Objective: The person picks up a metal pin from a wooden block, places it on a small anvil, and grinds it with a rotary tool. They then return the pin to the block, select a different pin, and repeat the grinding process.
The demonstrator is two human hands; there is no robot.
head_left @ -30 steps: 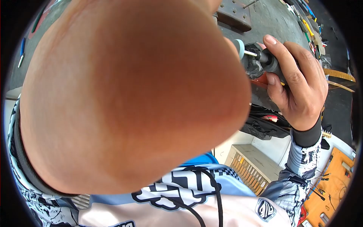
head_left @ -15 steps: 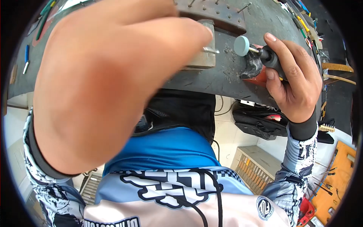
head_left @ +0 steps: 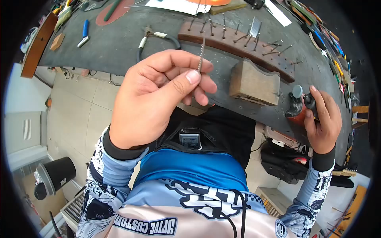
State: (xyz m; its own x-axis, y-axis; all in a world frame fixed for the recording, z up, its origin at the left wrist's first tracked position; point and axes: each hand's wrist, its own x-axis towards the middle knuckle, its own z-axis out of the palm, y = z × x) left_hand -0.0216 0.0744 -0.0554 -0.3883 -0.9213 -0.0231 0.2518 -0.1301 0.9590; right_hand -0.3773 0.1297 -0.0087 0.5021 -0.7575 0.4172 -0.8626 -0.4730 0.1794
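A: What is nearest, and how is it best handled?

B: Just above the middle of the frame, the left hand point(head_left: 147, 95) holds a thin, twisted metal piece point(head_left: 202, 56) upright above the counter point(head_left: 99, 49). In my judgement, something this slim calls for a light, steady pinch low on its length, so it neither bends nor rolls.

A: And the other hand?

B: At the right of the frame, the right hand point(head_left: 327, 119) holds a dark handheld tool point(head_left: 310, 103) with a pale round disc point(head_left: 297, 91) at its tip. I'd keep a firm grip on it and the disc clear of the skin.

A: How are the fingers set?

B: On the left, thumb and forefinger are closed on the piece, with the other fingers loosely curled. On the right, they wrap around the tool, thumb opposite the forefinger. How hard they press, I cannot tell.

A: What lies about them?

B: By the disc sits a black and red object point(head_left: 294, 113), partly hidden. Between the hands is a wooden block point(head_left: 252, 85) with a hollowed top. Farther back, a long brown holder point(head_left: 238, 49) bears thin metal bits, and a black-handled tool point(head_left: 139, 54) lies to its left. White paper point(head_left: 168, 4) is at the upper edge.
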